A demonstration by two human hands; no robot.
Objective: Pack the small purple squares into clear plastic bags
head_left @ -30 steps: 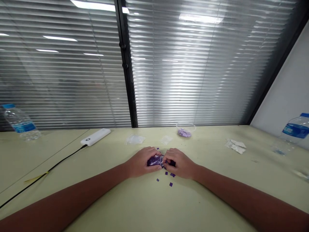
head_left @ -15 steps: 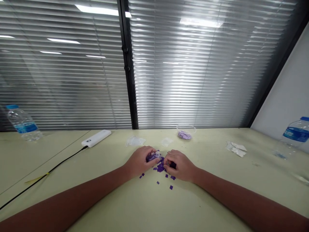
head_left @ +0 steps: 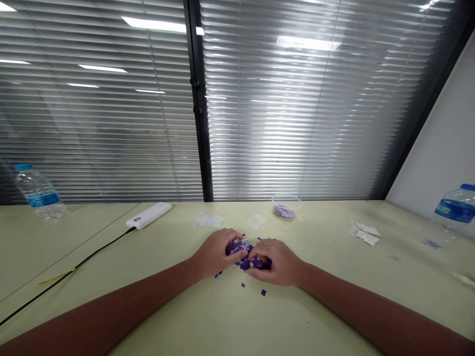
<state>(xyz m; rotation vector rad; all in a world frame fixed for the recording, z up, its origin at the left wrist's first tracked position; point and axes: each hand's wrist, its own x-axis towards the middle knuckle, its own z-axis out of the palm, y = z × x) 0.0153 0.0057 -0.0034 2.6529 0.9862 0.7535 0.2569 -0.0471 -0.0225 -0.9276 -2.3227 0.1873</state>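
My left hand [head_left: 217, 254] is closed on a small clear plastic bag [head_left: 239, 245] with dark purple pieces in it, its thumb along the near side. Small purple squares [head_left: 245, 264] lie in a loose pile between my hands, with a few strays nearer me, such as one square [head_left: 263, 292]. Over the right part of the pile, my right hand [head_left: 276, 262] curves with thumb and fingers apart. Some dark purple pieces show beneath its palm; whether any are gripped is hidden.
Behind my hands stands a clear round tub [head_left: 285, 211] with pale purple pieces. Flat clear bags [head_left: 210, 220] lie left of it, and white scraps [head_left: 365, 232] to the right. A white power bank [head_left: 149, 215] with a black cable and two water bottles [head_left: 41, 198] [head_left: 453, 207] stand outward.
My right hand has opened from a pinch, its thumb and fingers spreading around the loose squares. The left hand keeps hold of the bag. The view has tilted slightly upward.
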